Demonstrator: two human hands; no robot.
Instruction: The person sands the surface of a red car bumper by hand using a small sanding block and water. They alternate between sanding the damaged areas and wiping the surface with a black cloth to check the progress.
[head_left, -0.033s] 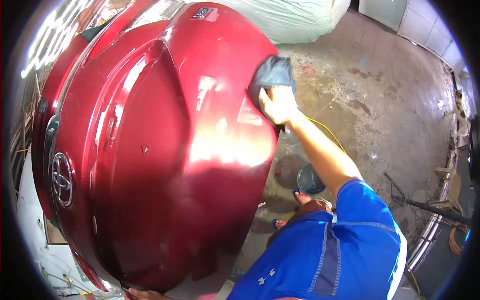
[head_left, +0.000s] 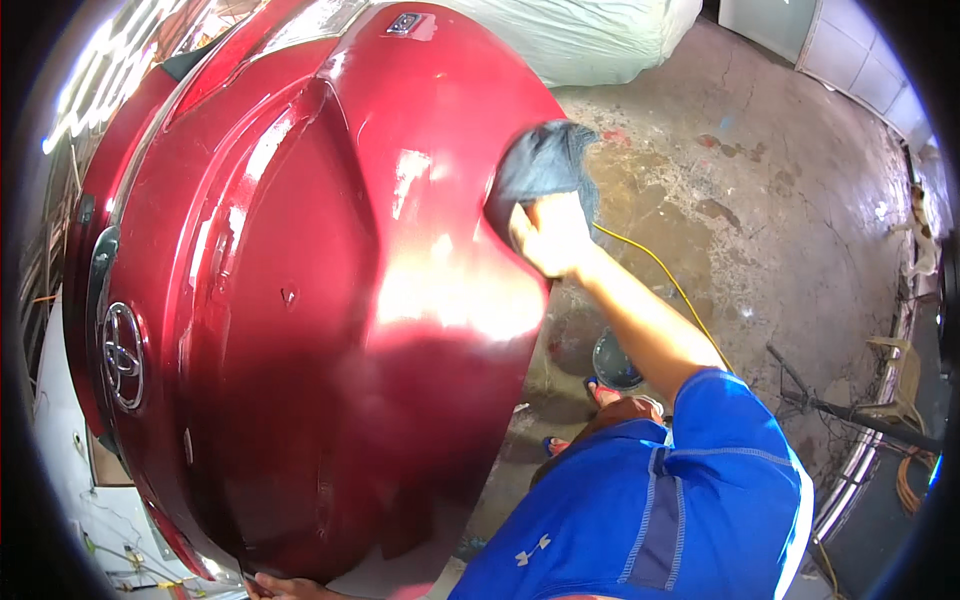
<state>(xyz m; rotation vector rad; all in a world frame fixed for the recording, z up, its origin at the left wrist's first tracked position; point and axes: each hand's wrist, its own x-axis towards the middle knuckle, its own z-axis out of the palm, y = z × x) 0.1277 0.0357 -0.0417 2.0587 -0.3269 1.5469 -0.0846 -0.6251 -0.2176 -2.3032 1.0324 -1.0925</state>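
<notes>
A large glossy red car panel (head_left: 300,300) with a chrome emblem (head_left: 122,355) at its left fills the left and middle of the head view. My right hand (head_left: 548,235) presses a blue-grey cloth (head_left: 540,165) flat against the panel's right edge, arm stretched out from my blue sleeve. Only the fingers of my left hand (head_left: 285,587) show, at the panel's lower edge by the frame's bottom rim. The rest of that hand is cut off, so its grip is unclear.
Stained concrete floor (head_left: 760,200) lies to the right. A yellow hose (head_left: 665,275) runs across it under my arm. A dark round container (head_left: 615,362) sits by my sandalled feet (head_left: 600,392). A white covered bulk (head_left: 600,40) stands behind; a metal stand (head_left: 850,410) at right.
</notes>
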